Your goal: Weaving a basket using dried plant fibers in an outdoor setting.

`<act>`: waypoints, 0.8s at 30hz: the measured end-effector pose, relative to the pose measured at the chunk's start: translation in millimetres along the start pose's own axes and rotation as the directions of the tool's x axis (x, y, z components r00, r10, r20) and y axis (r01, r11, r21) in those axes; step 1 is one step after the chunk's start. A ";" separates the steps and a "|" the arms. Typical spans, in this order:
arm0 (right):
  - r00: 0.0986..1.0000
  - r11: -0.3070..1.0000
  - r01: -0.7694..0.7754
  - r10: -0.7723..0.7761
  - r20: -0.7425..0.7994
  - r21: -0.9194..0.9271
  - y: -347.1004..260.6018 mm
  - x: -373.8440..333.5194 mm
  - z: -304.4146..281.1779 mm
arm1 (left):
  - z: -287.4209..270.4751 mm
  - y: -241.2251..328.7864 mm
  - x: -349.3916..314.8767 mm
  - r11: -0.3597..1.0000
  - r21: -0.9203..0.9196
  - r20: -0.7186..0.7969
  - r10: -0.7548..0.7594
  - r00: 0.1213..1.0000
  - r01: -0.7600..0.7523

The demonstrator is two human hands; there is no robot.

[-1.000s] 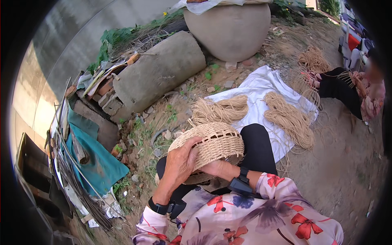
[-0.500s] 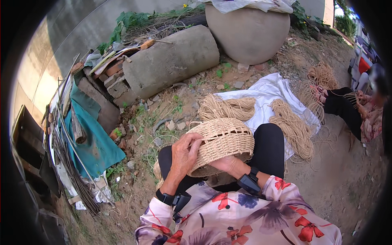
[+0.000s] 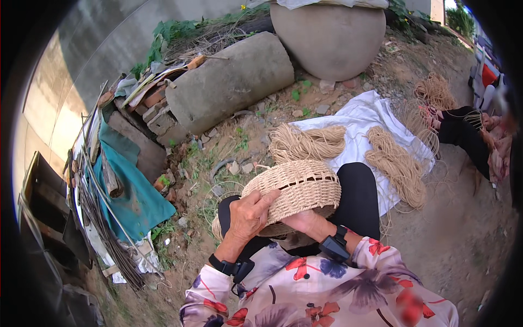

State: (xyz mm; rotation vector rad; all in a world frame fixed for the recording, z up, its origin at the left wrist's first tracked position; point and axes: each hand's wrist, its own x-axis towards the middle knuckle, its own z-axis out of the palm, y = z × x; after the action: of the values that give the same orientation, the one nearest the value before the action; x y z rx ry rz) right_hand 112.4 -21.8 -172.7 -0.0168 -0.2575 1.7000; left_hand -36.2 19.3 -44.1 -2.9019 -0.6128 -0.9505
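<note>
Basket: woven basket [image 3: 310, 191] at the centre of the frame, tilted above the lap; open band runs along its wall
Left hand: left hand [image 3: 250, 211] at the basket's left side; fingers curled nearly closed on the wall beside the band; whether a strand is pinched cannot be told
Right hand: right hand [image 3: 303, 220] reaches under the lower rim; fingers hidden inside, so opening and hold cannot be told
Cord: two bundles [image 3: 310, 143] [image 3: 396, 169] on white cloth [image 3: 354, 114], right of upper centre
Weaving: judged to be wall work at the band
Next move: judged to call for steady inner support; careful fingertip control at the band
</note>
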 end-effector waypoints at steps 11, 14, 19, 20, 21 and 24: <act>0.998 0.994 0.057 -0.060 -0.031 -0.093 -7.9 -11.4 0.4 | -20.6 20.1 39.3 0.998 0.016 0.317 -0.058 0.947 0.056; 0.992 0.989 0.116 -0.119 -0.029 -0.090 -6.6 -8.5 3.4 | -18.9 21.4 38.3 0.995 -0.013 0.347 -0.084 0.934 0.094; 0.985 0.982 0.165 -0.168 -0.025 -0.087 -7.2 -4.2 -2.6 | -8.3 17.1 33.3 0.989 -0.093 0.309 -0.079 0.948 0.113; 0.984 0.981 0.171 -0.174 -0.023 -0.094 -6.6 -3.7 -4.5 | -6.7 16.4 32.7 0.988 -0.108 0.299 -0.076 0.951 0.113; 0.982 0.976 0.183 -0.187 -0.021 -0.116 -6.1 -3.2 -6.2 | -5.4 16.1 32.2 0.986 -0.123 0.288 -0.072 0.955 0.112; 0.976 0.971 0.214 -0.217 -0.024 -0.107 -4.8 -3.0 -9.3 | -2.9 18.7 31.7 0.987 -0.111 0.277 -0.081 0.957 0.115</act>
State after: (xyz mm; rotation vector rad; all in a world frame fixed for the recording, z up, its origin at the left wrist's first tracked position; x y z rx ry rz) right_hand 119.0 -22.6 -181.3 -0.0935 -0.3098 1.4675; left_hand -7.5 13.0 -21.7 -3.1724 -0.7427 -0.6212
